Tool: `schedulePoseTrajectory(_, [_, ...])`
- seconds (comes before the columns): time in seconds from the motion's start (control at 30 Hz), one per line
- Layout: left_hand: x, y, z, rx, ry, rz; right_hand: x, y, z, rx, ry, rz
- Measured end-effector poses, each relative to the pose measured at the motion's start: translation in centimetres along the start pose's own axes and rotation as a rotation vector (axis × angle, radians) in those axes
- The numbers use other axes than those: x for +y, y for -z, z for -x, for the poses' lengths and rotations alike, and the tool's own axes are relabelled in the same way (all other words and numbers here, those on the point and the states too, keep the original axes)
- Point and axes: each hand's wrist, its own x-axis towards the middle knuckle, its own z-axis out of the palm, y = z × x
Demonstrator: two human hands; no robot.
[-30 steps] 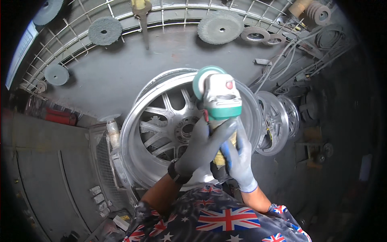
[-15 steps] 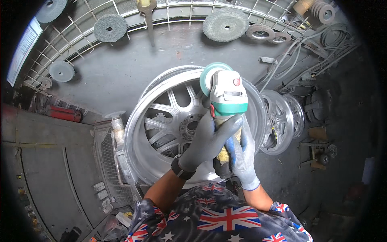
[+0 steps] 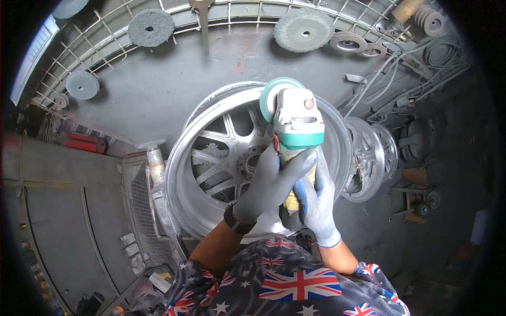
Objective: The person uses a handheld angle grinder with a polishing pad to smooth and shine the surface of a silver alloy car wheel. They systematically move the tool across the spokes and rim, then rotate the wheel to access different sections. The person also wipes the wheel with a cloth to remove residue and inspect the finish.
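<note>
Both of my gloved hands grip an angle grinder (image 3: 299,126) with a white and green head and a tape-wrapped body. My left hand (image 3: 267,181) is closed round the body just below the green collar, its thumb across the top. Lower down, my right hand (image 3: 320,203) wraps the body from the other side. A green-rimmed disc (image 3: 270,100) sits at the grinder's far left, over the rim of a large silver alloy wheel (image 3: 179,174). Whether disc and rim touch, I cannot tell. The wheel's spokes show left of my hands; the grinder hides part of its right side.
More alloy wheels (image 3: 366,158) stand at the right. Grey abrasive discs (image 3: 304,32) hang on a wire grid (image 3: 242,11) along the far wall. Cables (image 3: 382,79) run down at the far right. Left of the wheel, a second tool with a pale taped body (image 3: 155,163) stands upright.
The view has shifted slightly, so the wall discs sit higher in the picture. My hands keep the same hold on the grinder, which has barely moved over the wheel rim.
</note>
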Motion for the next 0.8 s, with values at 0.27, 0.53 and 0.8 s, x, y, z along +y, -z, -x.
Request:
schedulePoseTrajectory(0.27, [-1.5,1.9,2.2,0.154,-0.09,-0.058,-0.5,-1.2,-0.6,-0.148,0.181,0.216])
schedulePoseTrajectory(0.53, [0.1,1.2,1.4,0.091,-0.006,0.046,-0.3,-1.0,-0.3,-0.086,0.116,0.104])
schedulePoseTrajectory(0.8, [0.1,1.8,2.6,0.138,-0.048,0.156,-1.2,-1.8,-0.7,-0.168,0.109,0.133])
